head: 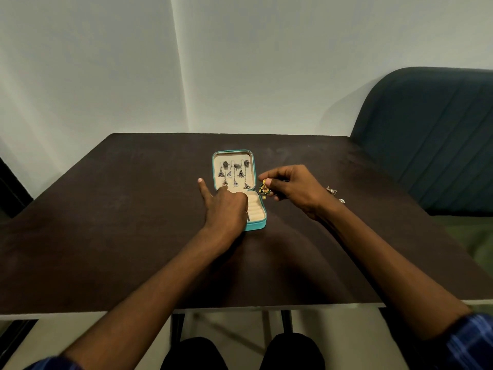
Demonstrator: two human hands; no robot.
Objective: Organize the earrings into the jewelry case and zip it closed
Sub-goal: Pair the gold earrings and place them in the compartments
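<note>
Loading step in hand: right hand (293,190) pinching gold earring (264,189) just beside jewelry case (256,224). Left hand (226,206) resting on case, forefinger extended, grasping nothing. Next: seat earring inside

A single head-worn view looks forward and down across the dark table (106,209), close above the forearms.

Matt dark wood table (133,209); teal leatherette jewelry case (256,225), cream velvety lining.

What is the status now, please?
Right hand pinches gold-green earring beside open case. Left hand rests on case base. Silver earrings wait on table. Nothing blocking.
</note>
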